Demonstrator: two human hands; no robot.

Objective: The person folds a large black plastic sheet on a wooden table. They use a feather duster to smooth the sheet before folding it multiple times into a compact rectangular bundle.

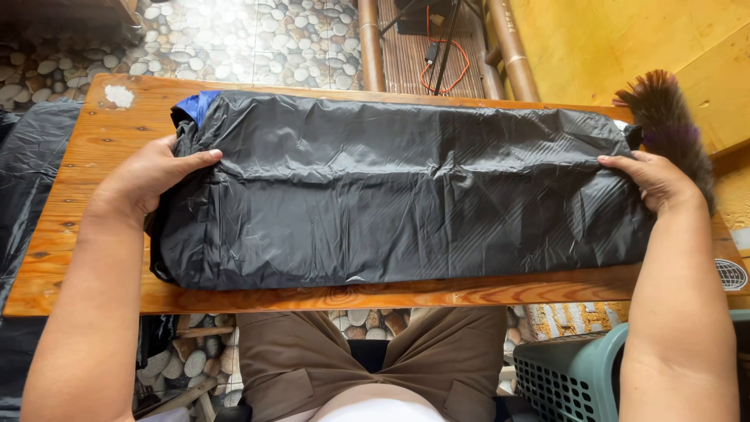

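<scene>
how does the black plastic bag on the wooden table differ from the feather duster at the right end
The black plastic bag is smooth, shiny, creased sheet; the dark feather duster is fluffy with brownish tips. The bag lies flat along most of the wooden table; the duster sits only at the right end, partly hidden. The left hand and right hand both press on the bag; the right hand lies in front of the duster. Both are dark.

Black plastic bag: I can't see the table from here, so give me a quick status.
Left hand flat on black plastic bag, left end. Right hand pressing right end. Bag spread along wooden table. Feather duster beside right hand.
</scene>
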